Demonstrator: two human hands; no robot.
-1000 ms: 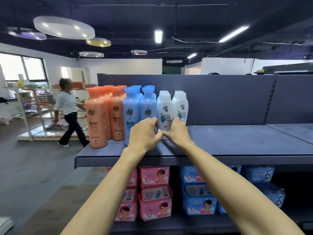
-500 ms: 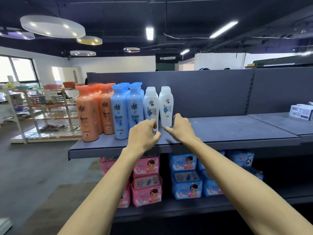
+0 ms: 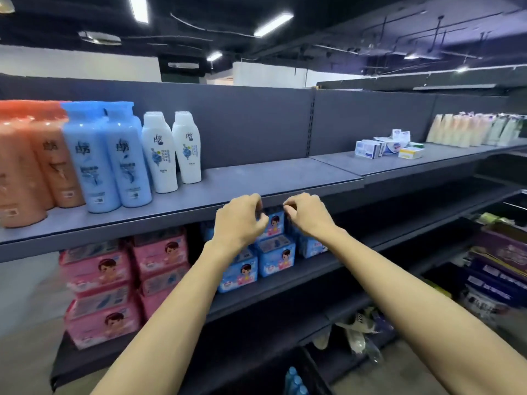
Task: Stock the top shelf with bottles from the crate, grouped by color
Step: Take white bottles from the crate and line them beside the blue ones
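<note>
The grey top shelf (image 3: 271,181) holds bottles in colour groups at its left: orange bottles (image 3: 25,166), blue bottles (image 3: 108,158) and white bottles (image 3: 171,152). Both my hands hang in front of the shelf's front edge, right of the bottles and touching none. My left hand (image 3: 239,220) has its fingers curled in with nothing in them. My right hand (image 3: 308,215) is curled the same way and holds nothing. At the bottom edge, blue bottle caps (image 3: 295,382) show inside a dark crate (image 3: 319,377).
Pink packs (image 3: 108,283) and blue packs (image 3: 268,252) fill the shelf below. Small boxes (image 3: 385,146) and pale bottles (image 3: 470,129) stand on the top shelf further right. Dark purple packages (image 3: 499,269) sit on lower shelves at the right.
Both hands have come off the white bottles and dropped to the shelf's front edge. My view has swung right, so the bottles now sit at the left and the crate shows below.
</note>
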